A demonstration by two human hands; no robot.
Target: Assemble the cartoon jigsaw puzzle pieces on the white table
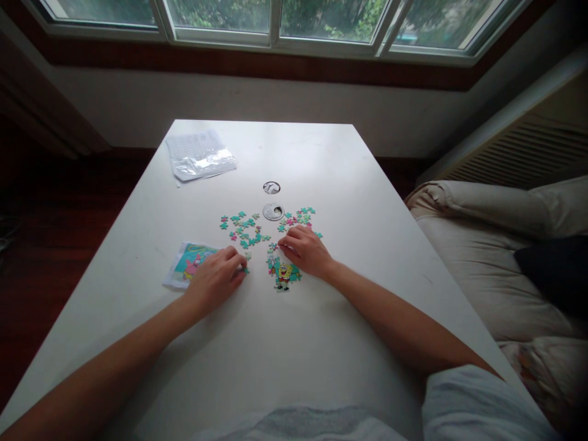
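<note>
The multicoloured, part-joined cartoon jigsaw (pixel 283 273) lies on the smooth white table (pixel 285 355), presumably for easy reach; the bare right hand (pixel 303 248) at its one o'clock and bare left hand (pixel 219 269) at nine curl, grips unclear; loose flat green-and-pink pieces (pixel 244 243) spread from ten to one.

Home — window (pixel 275 24), curtain (pixel 50 110), likely a sofa (pixel 468 257)

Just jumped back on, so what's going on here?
A person is working a jigsaw on a white table. The right hand is at the upper edge of a partly joined section. The left hand reaches toward it, fingers by a piece, partly over a picture packet. Many loose pieces lie scattered beyond.
</note>
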